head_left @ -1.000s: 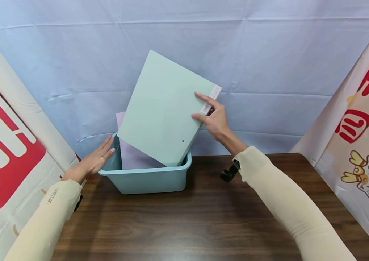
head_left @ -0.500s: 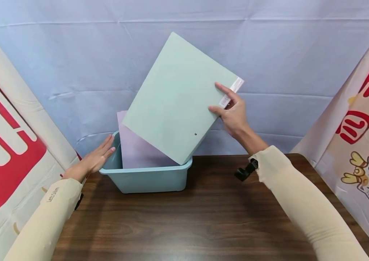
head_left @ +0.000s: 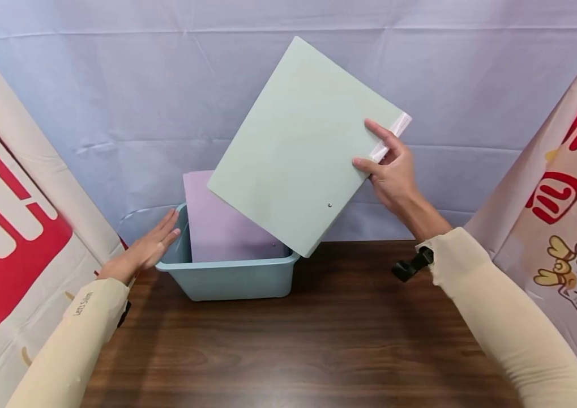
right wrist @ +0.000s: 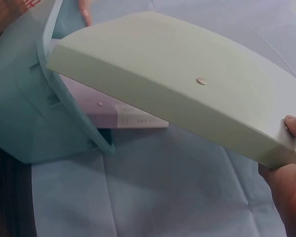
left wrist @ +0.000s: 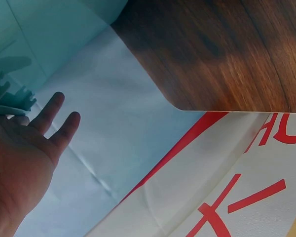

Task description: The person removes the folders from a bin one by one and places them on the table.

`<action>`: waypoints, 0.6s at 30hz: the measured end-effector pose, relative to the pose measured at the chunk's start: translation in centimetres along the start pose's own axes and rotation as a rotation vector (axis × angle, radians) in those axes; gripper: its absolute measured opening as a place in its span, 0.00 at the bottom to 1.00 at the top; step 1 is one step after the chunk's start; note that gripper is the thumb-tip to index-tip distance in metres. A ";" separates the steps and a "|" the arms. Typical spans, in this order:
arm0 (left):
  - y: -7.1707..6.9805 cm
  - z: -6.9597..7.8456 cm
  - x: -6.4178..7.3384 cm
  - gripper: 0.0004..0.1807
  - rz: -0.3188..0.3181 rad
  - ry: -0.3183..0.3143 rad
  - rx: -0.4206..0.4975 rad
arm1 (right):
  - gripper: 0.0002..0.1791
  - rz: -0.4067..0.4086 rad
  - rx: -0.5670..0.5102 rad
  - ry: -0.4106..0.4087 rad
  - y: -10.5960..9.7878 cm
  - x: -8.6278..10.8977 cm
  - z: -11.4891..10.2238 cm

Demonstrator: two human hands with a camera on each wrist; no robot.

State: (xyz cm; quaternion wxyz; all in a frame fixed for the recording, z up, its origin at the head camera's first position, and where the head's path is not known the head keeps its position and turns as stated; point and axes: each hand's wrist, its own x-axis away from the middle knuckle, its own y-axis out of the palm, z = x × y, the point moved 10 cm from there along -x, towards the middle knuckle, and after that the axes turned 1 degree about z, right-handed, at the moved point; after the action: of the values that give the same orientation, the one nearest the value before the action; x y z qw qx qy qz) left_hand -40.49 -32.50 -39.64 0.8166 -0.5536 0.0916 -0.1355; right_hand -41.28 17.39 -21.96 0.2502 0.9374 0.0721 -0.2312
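My right hand (head_left: 392, 167) grips a pale green file folder (head_left: 298, 147) by its spine edge near a white label, fingers on one side and thumb on the cover. The folder is tilted, its lower corner right at the right rim of a blue plastic bin (head_left: 227, 280). Inside the bin a purple file folder (head_left: 222, 221) stands upright, partly hidden behind the green one; the right wrist view shows its spine (right wrist: 138, 117). At the bin's left end, my left hand (head_left: 142, 249) rests against the rim with fingers straight.
The bin stands at the back of a dark wooden table (head_left: 288, 351), close to a pale blue cloth backdrop (head_left: 130, 102). Printed cloths hang on the left (head_left: 8, 226) and right (head_left: 568, 226) sides.
The right hand has moved right and slightly up with the green folder, drawing it out of the bin and uncovering more of the purple folder. The left hand has stayed in place.
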 end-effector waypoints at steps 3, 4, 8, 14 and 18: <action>0.0 -0.1 -0.1 0.39 -0.004 -0.002 -0.007 | 0.44 -0.016 0.001 0.003 -0.5 0.2 -0.6; 0.0 -0.1 -0.1 0.39 -0.006 -0.003 -0.009 | 0.44 -0.021 -0.002 0.006 -0.7 0.3 -0.8; 0.0 -0.1 -0.1 0.40 -0.004 -0.009 -0.007 | 0.43 -0.044 -0.007 0.020 -1.6 0.5 -1.6; 0.0 0.0 0.0 0.39 -0.002 -0.005 0.001 | 0.43 -0.071 -0.002 0.041 -3.2 0.8 -2.9; -0.1 0.0 0.2 0.39 0.002 -0.001 0.007 | 0.42 -0.093 0.042 0.058 -4.3 1.0 -3.5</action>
State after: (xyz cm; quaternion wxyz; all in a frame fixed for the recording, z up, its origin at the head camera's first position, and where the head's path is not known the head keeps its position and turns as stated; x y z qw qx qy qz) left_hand -40.28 -32.57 -39.58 0.8187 -0.5507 0.0909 -0.1347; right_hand -40.05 22.88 -21.59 0.2174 0.9444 0.1179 -0.2169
